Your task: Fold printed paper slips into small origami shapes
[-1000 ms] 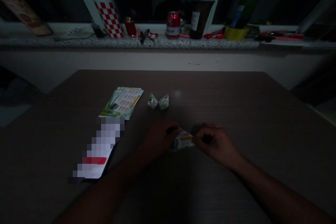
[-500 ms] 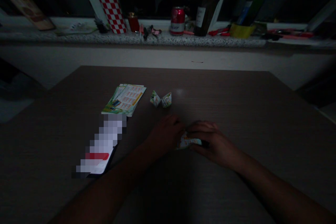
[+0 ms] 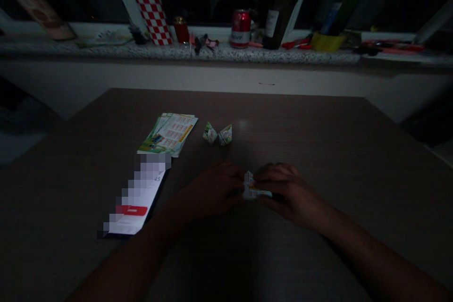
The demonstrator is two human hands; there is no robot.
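A small folded paper (image 3: 250,190), printed like a calendar, lies between my hands on the dark wooden table (image 3: 311,122). My left hand (image 3: 221,184) grips its left edge, fingers bent and close together. From the other side, my right hand (image 3: 283,186) pinches it, with the fingers over the top and the thumb at the near edge. A pointed tip of the paper shows between the hands. Beyond them stand two small folded paper pieces (image 3: 217,134), side by side. The fingertips are dim and partly hidden.
A stack of printed calendar sheets (image 3: 173,130) lies at the left, with a lit phone (image 3: 141,203) just nearer, by my left forearm. Along the window sill (image 3: 226,54) stand a checkered bottle (image 3: 154,16), a red can (image 3: 241,28), a dark bottle (image 3: 276,21) and a yellow holder (image 3: 327,41).
My left hand has shifted slightly left and nearer, uncovering more of the folded paper and its pointed tip. My right hand stays almost in place.
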